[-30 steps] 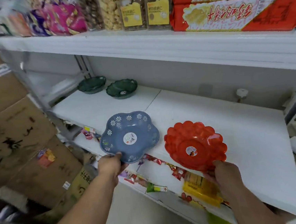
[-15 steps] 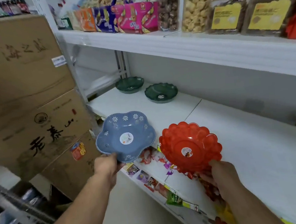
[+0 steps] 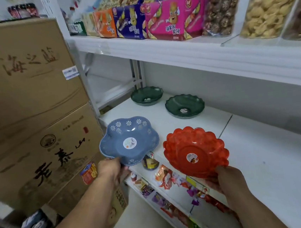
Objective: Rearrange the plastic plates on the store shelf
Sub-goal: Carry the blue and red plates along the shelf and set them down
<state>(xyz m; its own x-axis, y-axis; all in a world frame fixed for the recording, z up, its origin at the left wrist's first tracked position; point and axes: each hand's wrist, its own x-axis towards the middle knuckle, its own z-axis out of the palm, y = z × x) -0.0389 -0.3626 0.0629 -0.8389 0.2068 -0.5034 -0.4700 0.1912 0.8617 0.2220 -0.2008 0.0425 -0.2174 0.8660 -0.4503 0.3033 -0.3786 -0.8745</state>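
My left hand [image 3: 110,168] grips the near rim of a blue flower-shaped plastic plate [image 3: 128,140] with white daisy prints, held tilted just off the left front corner of the white shelf [image 3: 259,149]. My right hand [image 3: 225,178] holds a red scalloped plate [image 3: 195,151] by its near edge, tilted above the shelf's front edge. Two dark green scalloped plates [image 3: 147,95] [image 3: 184,106] rest side by side at the back left of the shelf, apart from both hands.
Stacked cardboard boxes [image 3: 31,110] stand close on the left. The shelf above [image 3: 195,49] carries snack boxes and jars of dried goods. A lower shelf [image 3: 172,194] under the plates holds small snack packets.
The view has swung left and closer. Both hands have carried the blue and red plates leftward along the shelf front, toward the green plates, with the same grips.
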